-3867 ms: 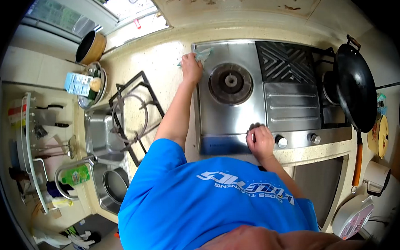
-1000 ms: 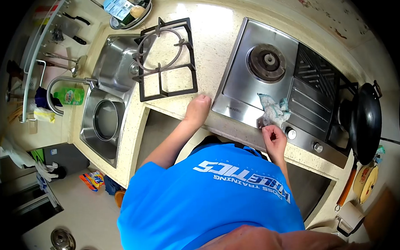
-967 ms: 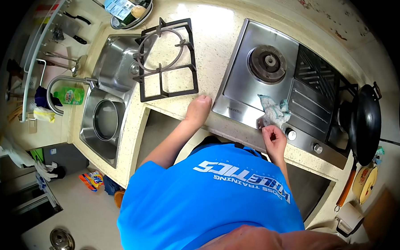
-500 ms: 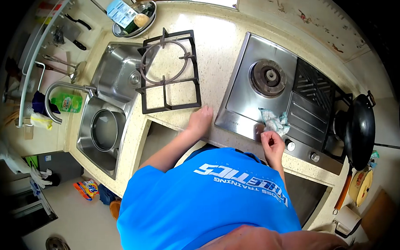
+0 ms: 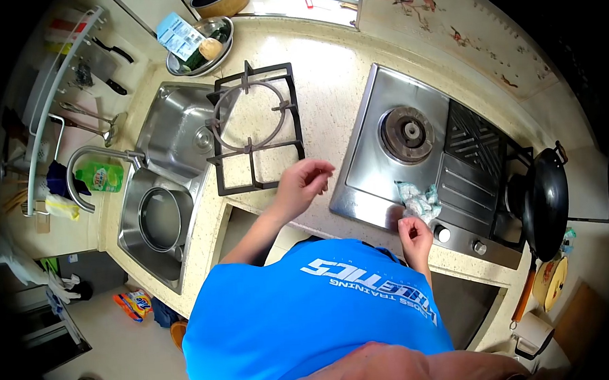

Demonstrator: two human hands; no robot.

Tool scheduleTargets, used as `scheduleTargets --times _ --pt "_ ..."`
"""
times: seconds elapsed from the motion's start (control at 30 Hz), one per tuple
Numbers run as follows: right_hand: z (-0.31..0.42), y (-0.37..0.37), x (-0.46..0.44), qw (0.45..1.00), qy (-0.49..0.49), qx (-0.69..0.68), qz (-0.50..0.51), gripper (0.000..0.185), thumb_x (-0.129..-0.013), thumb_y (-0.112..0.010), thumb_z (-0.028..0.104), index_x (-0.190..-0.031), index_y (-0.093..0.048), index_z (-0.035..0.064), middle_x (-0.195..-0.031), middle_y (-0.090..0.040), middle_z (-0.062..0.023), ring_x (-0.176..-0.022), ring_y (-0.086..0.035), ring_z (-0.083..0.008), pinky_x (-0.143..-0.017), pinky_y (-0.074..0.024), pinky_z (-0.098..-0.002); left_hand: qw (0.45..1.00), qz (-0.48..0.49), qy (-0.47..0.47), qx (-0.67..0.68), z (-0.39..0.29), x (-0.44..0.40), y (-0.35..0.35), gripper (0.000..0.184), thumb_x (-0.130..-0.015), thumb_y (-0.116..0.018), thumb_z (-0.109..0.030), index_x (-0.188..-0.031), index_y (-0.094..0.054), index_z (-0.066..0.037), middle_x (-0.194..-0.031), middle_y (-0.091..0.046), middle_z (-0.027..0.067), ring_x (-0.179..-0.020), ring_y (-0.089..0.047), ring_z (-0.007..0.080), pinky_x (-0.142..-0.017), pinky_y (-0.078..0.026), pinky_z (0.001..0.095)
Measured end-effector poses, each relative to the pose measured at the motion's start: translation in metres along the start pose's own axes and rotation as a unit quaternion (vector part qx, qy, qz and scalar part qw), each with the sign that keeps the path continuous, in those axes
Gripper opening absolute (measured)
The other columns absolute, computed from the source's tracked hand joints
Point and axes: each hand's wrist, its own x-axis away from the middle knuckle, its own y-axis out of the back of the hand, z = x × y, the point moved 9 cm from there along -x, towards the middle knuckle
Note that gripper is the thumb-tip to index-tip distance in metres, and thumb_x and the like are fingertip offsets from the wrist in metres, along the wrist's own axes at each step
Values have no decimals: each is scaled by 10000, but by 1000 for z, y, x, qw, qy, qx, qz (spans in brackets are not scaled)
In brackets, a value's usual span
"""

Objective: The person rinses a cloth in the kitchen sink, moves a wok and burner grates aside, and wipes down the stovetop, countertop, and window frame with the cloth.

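My left hand [image 5: 307, 187] hovers over the counter's front edge between the pan support and the stove, fingers bent and apart, nothing visible in them. The black pan support [image 5: 295, 102], with its round inner ring, lies on the counter just beyond it. My right hand [image 5: 415, 239] is at the stove's front edge with its fingers curled together; whatever they might hold is hidden. Just past those fingers a crumpled, pale patterned cloth [image 5: 422, 202] rests on the steel stove [image 5: 365, 167]. The left burner [image 5: 408, 135] is bare of its support.
To the left is a double sink [image 5: 161, 134] with a pot [image 5: 163, 219] in one basin. A bowl of vegetables [image 5: 218, 51] stands at the back. At far right a black wok [image 5: 548, 204] sits tilted on the stove. Two knobs [image 5: 442, 234] line the stove's front.
My left hand has lifted off the counter edge and its fingers have opened out. The right hand stays curled beside the cloth. The camera view has tilted slightly.
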Motion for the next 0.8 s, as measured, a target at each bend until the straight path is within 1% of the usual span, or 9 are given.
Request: scheduleTargets --times 0.13,0.23,0.33,0.5,0.57,0.63,0.7,0.77,0.8 --pt "2 -5 -1 1000 5 -12 -15 104 -838 -666 89 -795 -624 4 -662 -483 47 -568 -387 -14 -488 -326 -180 981 -92 -167 41 -84 -10 44 148 -921 -538 -33 -1049 -609 -14 -795 -618 34 -653 -565 82 -566 -455 205" --pt "-2 -5 -2 1000 -2 -18 -20 112 -853 -660 100 -811 -625 3 -665 -508 53 -582 -407 -13 -509 -340 -176 910 -198 -362 44 -157 3 79 117 -931 -516 -31 -1015 -593 -6 -844 -595 81 -623 -515 92 -525 -433 204" --pt "1 -6 -4 999 -11 -26 -29 125 -863 -658 114 -817 -621 3 -666 -527 59 -594 -422 -14 -532 -351 -172 769 -292 -569 -17 -216 41 100 70 -948 -469 -14 -992 -523 -8 -865 -536 101 -597 -498 104 -475 -418 200" --pt "5 -1 -6 998 -18 -13 -61 126 -858 -659 112 -809 -623 1 -662 -526 55 -593 -423 -18 -529 -353 -177 456 -420 -784 -23 -253 89 91 260 -990 -440 -257 -867 -442 -28 -813 -492 60 -540 -446 81 -377 -318 169" --pt "2 1 -4 997 -29 -17 -76 126 -861 -653 112 -810 -625 0 -663 -529 52 -592 -424 -20 -530 -357 -181 453 -431 -780 -28 -249 63 119 247 -986 -443 -245 -877 -462 -24 -819 -504 53 -567 -466 79 -411 -348 175" --pt "2 3 -2 995 -35 -14 -89 129 -863 -650 113 -810 -625 -1 -663 -528 51 -592 -426 -20 -532 -358 -181 477 -460 -749 -35 -261 -8 131 194 -949 -492 -208 -906 -532 -23 -876 -551 57 -701 -523 117 -558 -418 206" --pt "2 3 -2 994 -33 -12 -99 129 -867 -644 117 -817 -626 -1 -664 -518 54 -595 -429 -18 -534 -359 -176 537 -473 -661 -227 -306 -134 128 163 -876 -593 -160 -949 -587 -15 -934 -588 103 -810 -574 201 -665 -465 274" --pt "0 3 2 993 -43 -16 -110 115 -861 -647 102 -813 -626 -1 -664 -519 42 -593 -431 -22 -527 -362 -179 657 -420 -535 -323 -301 -263 151 496 -792 -605 -22 -1265 -459 -5 -1057 -546 233 -817 -535 360 -814 -436 415" --pt "-4 4 1 991 -48 -27 -120 102 -854 -651 86 -809 -625 -1 -665 -519 30 -592 -433 -27 -519 -364 -182 656 -453 -511 -323 -290 -276 155 322 -795 -551 -21 -1113 -569 24 -1146 -541 258 -1113 -493 426 -960 -401 424"
